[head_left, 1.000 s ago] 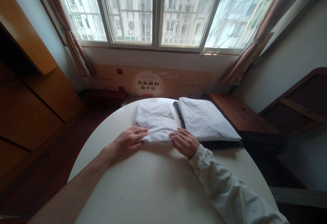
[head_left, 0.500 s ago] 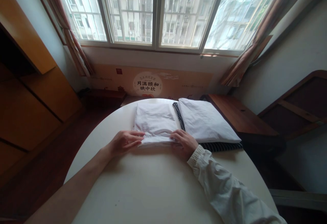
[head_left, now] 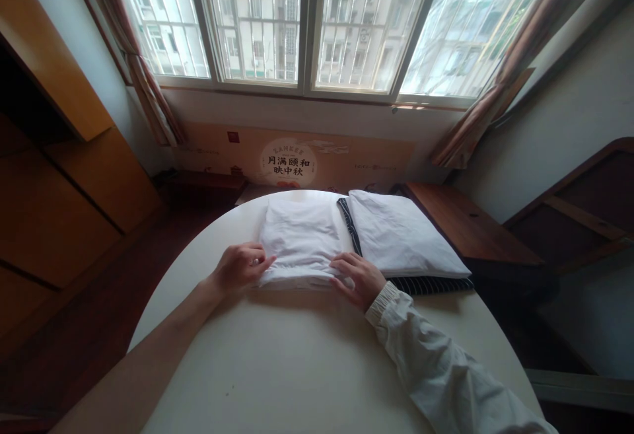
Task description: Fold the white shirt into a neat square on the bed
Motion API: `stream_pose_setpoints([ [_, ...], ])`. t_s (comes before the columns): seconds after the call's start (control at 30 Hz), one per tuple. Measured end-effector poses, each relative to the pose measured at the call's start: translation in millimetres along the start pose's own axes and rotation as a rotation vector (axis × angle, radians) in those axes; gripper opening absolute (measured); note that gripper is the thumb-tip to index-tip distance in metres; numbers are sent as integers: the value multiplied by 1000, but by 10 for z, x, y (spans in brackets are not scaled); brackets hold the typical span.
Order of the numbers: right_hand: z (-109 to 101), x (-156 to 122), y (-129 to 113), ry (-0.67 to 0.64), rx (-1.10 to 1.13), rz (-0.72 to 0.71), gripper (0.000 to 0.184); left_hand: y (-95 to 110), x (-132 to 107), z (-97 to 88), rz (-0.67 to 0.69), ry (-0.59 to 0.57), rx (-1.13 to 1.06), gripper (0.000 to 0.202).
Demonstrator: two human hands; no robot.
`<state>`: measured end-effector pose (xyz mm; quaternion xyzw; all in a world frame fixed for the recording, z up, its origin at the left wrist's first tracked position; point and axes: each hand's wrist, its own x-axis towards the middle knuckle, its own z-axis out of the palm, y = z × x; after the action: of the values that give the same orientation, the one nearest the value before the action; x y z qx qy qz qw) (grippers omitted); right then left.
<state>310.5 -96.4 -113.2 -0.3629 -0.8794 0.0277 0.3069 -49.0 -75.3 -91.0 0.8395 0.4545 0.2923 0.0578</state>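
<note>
A folded white cloth (head_left: 302, 239) lies on the round white table (head_left: 297, 361), toward its far side. My left hand (head_left: 241, 267) curls around the cloth's near left corner, fingertips tucked at its edge. My right hand (head_left: 359, 279) rests flat on the near right corner, fingers stretched along the edge. Right of the cloth, touching it, sits a stack: a white folded piece (head_left: 401, 236) on top of a dark striped one (head_left: 426, 283).
A wooden side table (head_left: 465, 226) stands to the right beyond the stack. A wooden cabinet (head_left: 64, 176) fills the left. A printed board (head_left: 292, 160) leans under the window. A dark wooden frame (head_left: 589, 203) is at far right.
My left hand has slid from the cloth's near edge to its left corner and curled. My right hand stays at the right corner. The cloth's near edge looks tidier.
</note>
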Motion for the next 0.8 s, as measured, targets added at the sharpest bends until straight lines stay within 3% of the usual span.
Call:
stream_pose_setpoints([
  [0.1,-6,41,-100,-27,65,-77,21,13,24,58,-211,34,143,61],
  [0.2,24,89,-176,-40,53,-52,27,85,51,101,-360,54,256,53],
  [0.3,68,106,-203,-24,45,30,27,158,60,112,-172,81,225,28],
  [0.37,95,91,-198,-49,55,21,31,163,49,126,17,37,173,45],
  [0.43,130,60,-180,-109,38,4,52,124,30,160,127,-80,136,66],
  [0.57,224,-10,-129,-215,-67,104,77,2,4,245,73,-244,137,82],
  [0.8,282,-40,-119,-257,-118,215,92,-43,-13,292,-133,-243,135,89],
])
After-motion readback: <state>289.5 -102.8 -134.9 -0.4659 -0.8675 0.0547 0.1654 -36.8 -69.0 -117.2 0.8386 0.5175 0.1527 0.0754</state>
